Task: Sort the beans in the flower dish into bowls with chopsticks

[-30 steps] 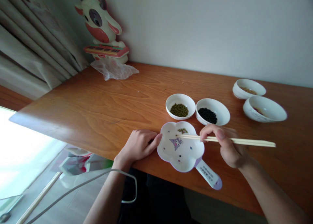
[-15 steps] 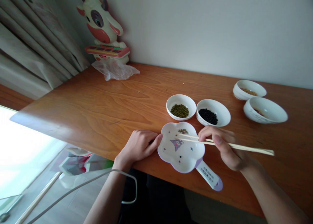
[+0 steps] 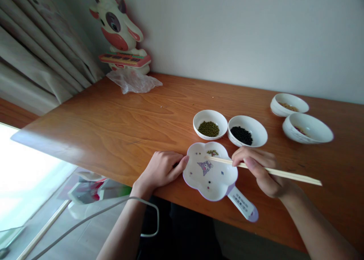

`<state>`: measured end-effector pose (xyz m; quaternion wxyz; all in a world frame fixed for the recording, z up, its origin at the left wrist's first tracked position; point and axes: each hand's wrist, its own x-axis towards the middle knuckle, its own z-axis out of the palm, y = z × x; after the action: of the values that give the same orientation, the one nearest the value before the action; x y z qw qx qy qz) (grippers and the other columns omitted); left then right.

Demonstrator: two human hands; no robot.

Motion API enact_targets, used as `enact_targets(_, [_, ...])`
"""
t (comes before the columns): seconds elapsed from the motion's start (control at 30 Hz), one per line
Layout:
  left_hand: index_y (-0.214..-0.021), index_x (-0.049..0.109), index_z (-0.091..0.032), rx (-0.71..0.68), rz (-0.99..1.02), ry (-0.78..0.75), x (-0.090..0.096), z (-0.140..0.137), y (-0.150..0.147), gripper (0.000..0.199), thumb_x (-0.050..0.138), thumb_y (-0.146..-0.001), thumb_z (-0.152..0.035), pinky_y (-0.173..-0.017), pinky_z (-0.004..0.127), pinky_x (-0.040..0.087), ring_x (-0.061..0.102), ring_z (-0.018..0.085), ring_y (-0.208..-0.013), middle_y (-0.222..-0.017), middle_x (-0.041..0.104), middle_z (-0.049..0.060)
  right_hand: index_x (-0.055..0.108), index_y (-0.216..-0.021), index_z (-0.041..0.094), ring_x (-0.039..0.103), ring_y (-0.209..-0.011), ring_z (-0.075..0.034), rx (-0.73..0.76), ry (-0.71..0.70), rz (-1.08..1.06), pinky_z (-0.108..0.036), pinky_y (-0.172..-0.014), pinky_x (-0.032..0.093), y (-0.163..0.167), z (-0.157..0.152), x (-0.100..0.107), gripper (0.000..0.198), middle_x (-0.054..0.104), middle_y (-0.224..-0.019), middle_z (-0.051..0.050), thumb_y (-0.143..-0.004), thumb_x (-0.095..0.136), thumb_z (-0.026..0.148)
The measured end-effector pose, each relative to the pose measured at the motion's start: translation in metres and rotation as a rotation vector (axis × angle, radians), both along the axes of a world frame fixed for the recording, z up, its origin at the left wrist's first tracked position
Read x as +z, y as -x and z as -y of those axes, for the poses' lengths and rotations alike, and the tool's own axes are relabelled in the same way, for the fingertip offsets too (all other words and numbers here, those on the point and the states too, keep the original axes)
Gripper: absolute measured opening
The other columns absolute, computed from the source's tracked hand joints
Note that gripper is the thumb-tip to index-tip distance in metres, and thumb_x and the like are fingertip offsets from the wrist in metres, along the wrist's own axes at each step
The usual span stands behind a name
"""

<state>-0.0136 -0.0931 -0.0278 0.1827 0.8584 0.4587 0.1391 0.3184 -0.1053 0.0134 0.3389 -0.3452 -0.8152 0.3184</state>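
My right hand is closed around a pair of wooden chopsticks. Their tips meet inside a white, flower-shaped bowl with a purple rim and a lettered handle. A few green beans lie near the bowl's far side, close to the tips. Whether a bean is caught between the tips is too small to tell. My left hand rests at the table edge, fingers bent, holding the bowl's left rim. Just behind stand a white bowl of green mung beans and another of black beans.
Two more white bowls, a rear one and a nearer one, stand at the right with small contents. A cow toy keyboard and a crumpled plastic bag sit at the back left. A pale cable crosses by my left forearm.
The chopsticks' tips, slightly apart before, have come together inside the flower-shaped bowl, and their rear ends have dipped a little. My left hand keeps its place.
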Motion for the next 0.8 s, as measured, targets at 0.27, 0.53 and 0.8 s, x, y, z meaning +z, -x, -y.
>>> enact_targets(0.27, [-0.073,0.055,-0.019,0.009,-0.003,-0.005,0.001,0.0,0.0,0.049,0.035,-0.11,-0.042,-0.062,0.03,0.028,0.05,0.011,-0.06,-0.072,0.066,0.0,0.066,-0.091,0.024,0.064,-0.081,-0.022,-0.038,0.056,-0.07,-0.037,-0.075,0.047,0.004,-0.001,-0.005,0.038,0.067,-0.086,-0.005,-0.109,0.036,0.038])
enact_targets(0.53, [-0.074,0.056,-0.019,-0.015,0.027,-0.01,0.001,-0.001,-0.001,0.048,0.034,-0.111,-0.04,-0.064,0.03,0.031,0.054,0.012,-0.063,-0.075,0.069,0.001,0.064,-0.091,0.025,0.063,-0.083,-0.024,-0.13,0.083,-0.135,-0.04,-0.078,0.046,0.017,0.004,-0.018,0.061,0.066,-0.087,-0.006,-0.106,0.019,0.064])
enact_targets(0.8, [-0.074,0.054,-0.019,-0.018,0.015,-0.017,-0.001,-0.001,0.0,0.047,0.035,-0.111,-0.041,-0.064,0.029,0.032,0.055,0.012,-0.062,-0.074,0.067,0.0,0.063,-0.088,0.023,0.062,-0.079,-0.022,-0.159,0.047,-0.163,-0.038,-0.071,0.044,0.032,0.01,-0.022,0.057,0.065,-0.084,-0.005,-0.107,0.024,0.06])
